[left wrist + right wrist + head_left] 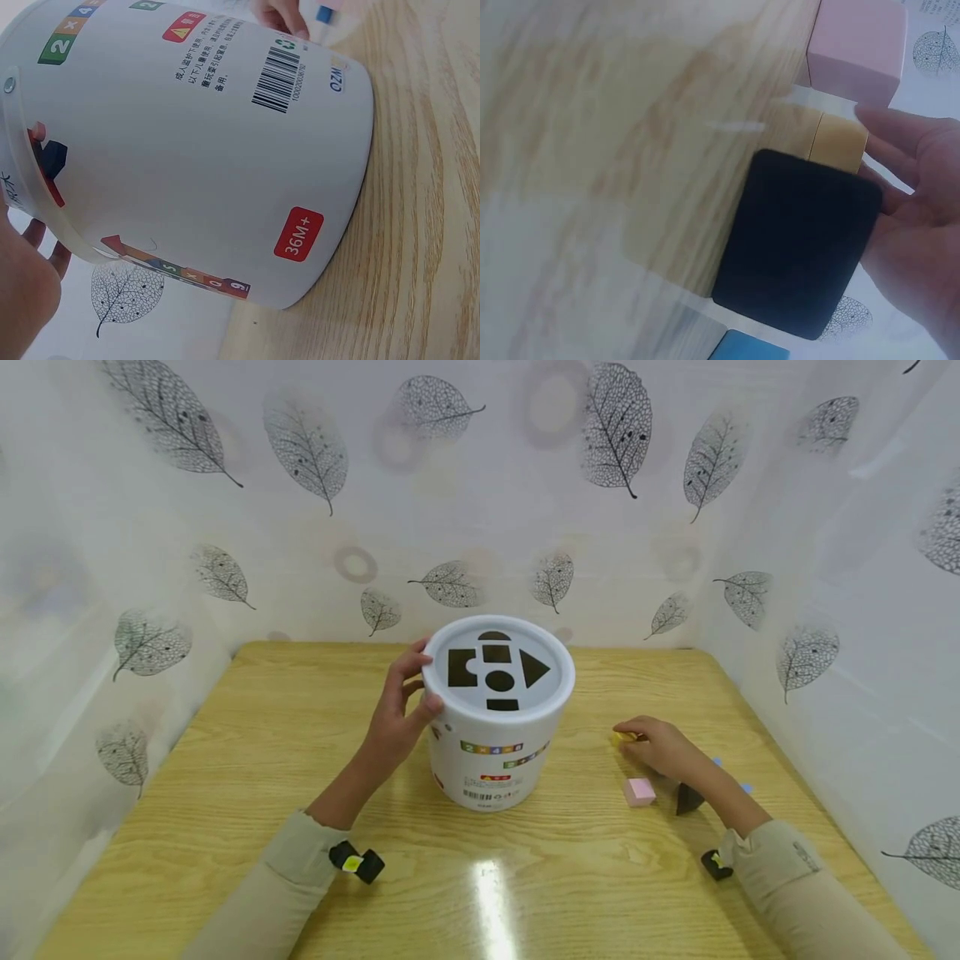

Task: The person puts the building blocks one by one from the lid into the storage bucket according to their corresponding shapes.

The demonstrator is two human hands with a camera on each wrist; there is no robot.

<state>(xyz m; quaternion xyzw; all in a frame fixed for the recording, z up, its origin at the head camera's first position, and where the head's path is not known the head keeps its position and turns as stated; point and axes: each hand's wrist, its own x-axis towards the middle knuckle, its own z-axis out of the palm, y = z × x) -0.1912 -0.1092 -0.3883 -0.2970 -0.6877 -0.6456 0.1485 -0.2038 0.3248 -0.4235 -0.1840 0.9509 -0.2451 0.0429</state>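
A white bucket point(487, 760) stands upright, its lid point(540, 693) cut with several shaped holes. My left hand point(397, 714) grips the bucket at its upper left, fingers on the lid's rim and thumb against the near side. To the right of it, my right hand point(663, 747) pinches a yellow block point(840, 142) down at the table, thumb and fingers around it. A pink block point(640, 792) lies just nearer than that hand. Partly behind the right forearm is a black block point(688, 798), large in the right wrist view.
Blue pieces point(747, 788) lie right of the right forearm, one partly covered by it. The wooden table point(300, 727) is bordered at the back and sides by a leaf-patterned sheet point(465, 510). Small dark devices hang below both wrists.
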